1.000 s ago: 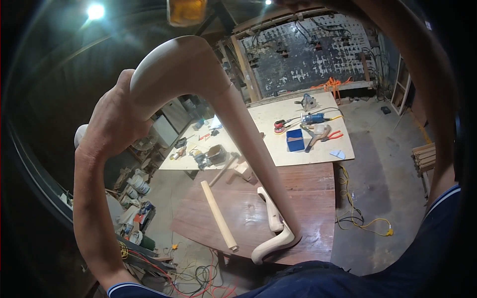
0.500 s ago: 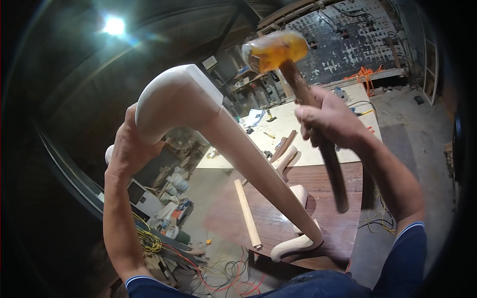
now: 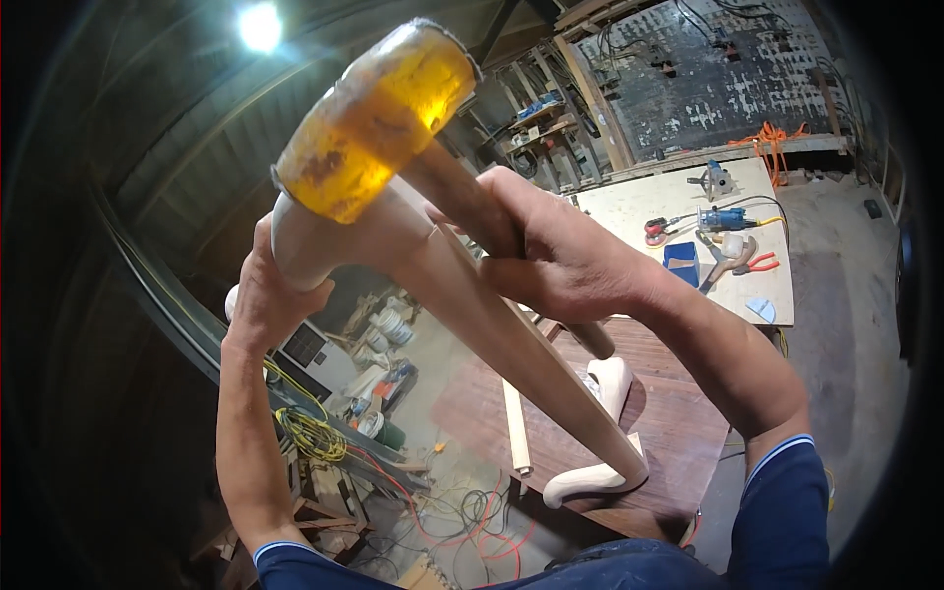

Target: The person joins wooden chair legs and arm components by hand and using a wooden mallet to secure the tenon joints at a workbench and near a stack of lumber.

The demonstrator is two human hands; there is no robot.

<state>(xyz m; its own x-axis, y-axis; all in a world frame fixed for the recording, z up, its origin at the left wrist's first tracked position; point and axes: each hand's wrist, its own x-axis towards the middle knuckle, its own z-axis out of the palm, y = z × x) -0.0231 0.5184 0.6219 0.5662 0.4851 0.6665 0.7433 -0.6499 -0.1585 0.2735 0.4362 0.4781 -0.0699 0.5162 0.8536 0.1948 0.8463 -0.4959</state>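
Workshop interior, with a dark wooden table [image 3: 678,433] below and a pale plywood bench [image 3: 678,211] carrying power tools behind. Left hand [image 3: 265,300] is wrapped around the curved top of a pale carved furniture leg [image 3: 492,324], whose scrolled foot rests on the table. Right hand [image 3: 560,251] is clenched on the wooden handle of an amber-headed mallet [image 3: 379,118], its head against the leg's top.

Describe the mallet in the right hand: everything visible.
The mallet has a translucent amber, barrel-shaped head, scuffed and cloudy on its faces, on a brown wooden handle. The right hand grips the handle mid-length, its end sticking out below. The head is at the curved top of the pale wooden leg, which the left hand steadies; contact cannot be told.
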